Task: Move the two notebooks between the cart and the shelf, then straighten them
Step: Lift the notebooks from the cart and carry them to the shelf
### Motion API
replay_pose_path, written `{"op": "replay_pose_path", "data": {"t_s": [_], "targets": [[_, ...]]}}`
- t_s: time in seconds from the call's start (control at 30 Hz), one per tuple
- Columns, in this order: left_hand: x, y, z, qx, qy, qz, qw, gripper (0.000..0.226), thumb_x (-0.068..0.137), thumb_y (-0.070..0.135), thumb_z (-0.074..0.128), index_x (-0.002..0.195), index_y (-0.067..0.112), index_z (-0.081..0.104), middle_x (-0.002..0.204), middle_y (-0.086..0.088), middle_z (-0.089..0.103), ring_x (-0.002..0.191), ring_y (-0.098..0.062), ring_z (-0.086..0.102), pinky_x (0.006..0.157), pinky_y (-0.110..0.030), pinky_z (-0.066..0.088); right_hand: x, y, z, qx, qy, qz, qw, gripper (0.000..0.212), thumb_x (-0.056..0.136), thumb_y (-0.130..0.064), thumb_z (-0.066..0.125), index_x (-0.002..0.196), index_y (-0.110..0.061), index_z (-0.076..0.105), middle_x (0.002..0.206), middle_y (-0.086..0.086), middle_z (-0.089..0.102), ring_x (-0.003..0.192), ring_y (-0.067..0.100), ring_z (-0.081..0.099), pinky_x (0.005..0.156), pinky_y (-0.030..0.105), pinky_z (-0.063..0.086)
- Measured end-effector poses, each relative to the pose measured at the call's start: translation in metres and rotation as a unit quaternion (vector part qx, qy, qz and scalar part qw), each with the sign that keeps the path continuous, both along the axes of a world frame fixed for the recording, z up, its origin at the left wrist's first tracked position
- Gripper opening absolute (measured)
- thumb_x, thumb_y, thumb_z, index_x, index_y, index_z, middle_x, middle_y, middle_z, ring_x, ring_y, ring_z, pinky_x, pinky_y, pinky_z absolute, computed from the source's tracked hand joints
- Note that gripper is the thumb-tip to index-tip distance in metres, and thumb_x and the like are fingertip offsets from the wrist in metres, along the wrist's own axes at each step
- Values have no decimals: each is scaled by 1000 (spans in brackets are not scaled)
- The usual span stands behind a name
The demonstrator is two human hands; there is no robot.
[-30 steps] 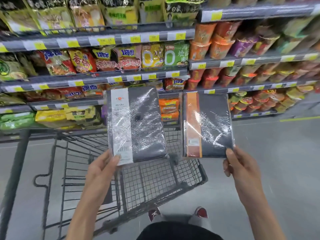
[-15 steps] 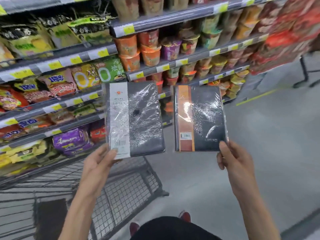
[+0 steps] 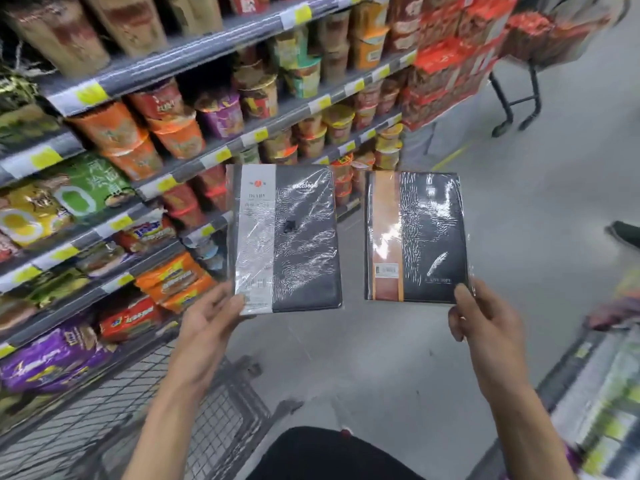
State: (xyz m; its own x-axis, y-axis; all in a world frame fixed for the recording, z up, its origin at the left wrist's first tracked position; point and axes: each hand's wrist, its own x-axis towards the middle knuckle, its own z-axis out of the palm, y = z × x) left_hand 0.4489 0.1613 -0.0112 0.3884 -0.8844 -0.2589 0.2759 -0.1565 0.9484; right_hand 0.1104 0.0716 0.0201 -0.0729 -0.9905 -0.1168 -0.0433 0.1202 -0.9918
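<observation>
I hold two shrink-wrapped black notebooks upright in front of me, side by side and apart. My left hand (image 3: 207,327) pinches the lower left corner of the notebook with the white band (image 3: 287,237). My right hand (image 3: 485,327) pinches the lower right corner of the notebook with the orange band (image 3: 415,237). The wire cart (image 3: 114,417) is at the lower left, below my left arm. The shelf (image 3: 194,57) packed with noodle cups and snack bags rises on the left.
Grey aisle floor (image 3: 398,358) stretches ahead between the shelves. A second shelf edge (image 3: 588,393) with goods shows at the lower right. A black-legged stand (image 3: 516,102) is at the far right, and a dark shoe (image 3: 623,233) shows at the right edge.
The view has swung to the right: the cart slid from under the notebooks to the lower left, and open aisle floor now lies behind them. Both hands keep the same hold.
</observation>
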Motion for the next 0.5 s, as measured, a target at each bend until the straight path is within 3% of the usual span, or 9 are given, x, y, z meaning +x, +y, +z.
{"op": "replay_pose_path", "data": {"t_s": [0.07,0.17,0.3,0.4,0.5], "targets": [[-2,-21,-2,7,6,-16,1000,96,61,47,92,137,4,54,134,-20,61,128,-37,55,115,-55,35,-13,-6,-3,3,1,-28,1000,18,101,-12,52,91,-19,64,48,-8,42,46,8,34,45,14,31],[-10,-57,-8,24,9,-61,998,90,61,47,92,133,4,58,131,-20,64,125,-37,56,114,-51,37,-34,-16,-7,11,1,-68,998,18,101,-10,51,96,-19,66,48,-8,42,46,7,35,45,13,32],[-36,-118,-8,25,-14,-150,988,71,56,48,94,111,9,72,112,-18,72,97,-25,69,88,-31,56,-61,-37,-14,12,0,-116,993,20,101,-9,52,115,-9,67,52,-7,42,49,8,35,45,15,33],[-54,-175,-8,15,-10,-197,980,64,57,46,94,107,11,73,109,-19,70,90,-26,68,80,-30,57,-75,-60,-17,15,4,-162,987,19,101,-10,52,113,-10,67,52,-6,42,49,8,35,46,15,32],[-79,-237,-6,2,-23,-238,971,35,78,29,82,102,7,68,101,-21,66,82,-23,67,73,-26,57,-90,-84,-17,24,5,-224,974,18,100,-11,53,110,-8,68,52,-6,43,49,10,35,46,15,32]]}}
